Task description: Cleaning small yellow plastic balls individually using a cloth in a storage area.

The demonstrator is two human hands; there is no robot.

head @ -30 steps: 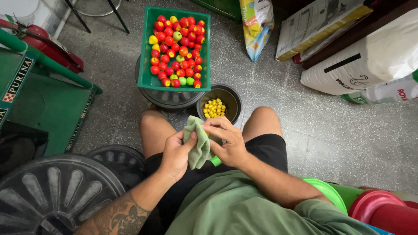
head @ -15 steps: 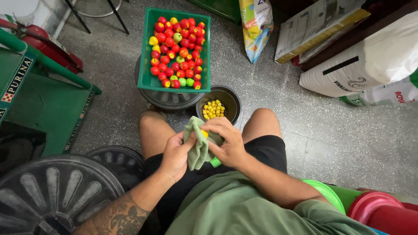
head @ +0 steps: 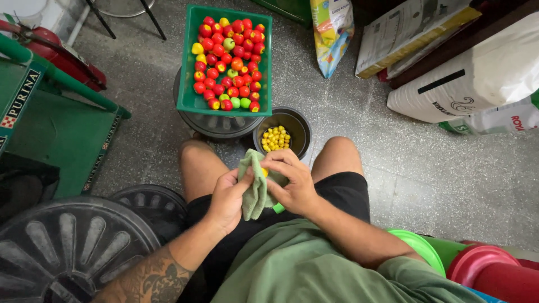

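Cloth [head: 255, 188], pale green, sits bunched between both our hands over our lap, between the knees. We close our left hand [head: 224, 199] around its lower fold, fingers curled shut on the fabric. Our right hand [head: 292, 182] pinches the upper part, fingers bent tight, and a small yellow piece [head: 264, 171] shows at the fingertips, wrapped in the cloth. A bright green bit [head: 278, 208] peeks below that hand; we cannot tell what it is. Just ahead on the floor stands a dark bowl [head: 300, 126] of yellow pieces, and beyond it a green crate [head: 188, 84] filled with red, yellow and green fruits [head: 227, 62], resting on a round grey base [head: 216, 124].
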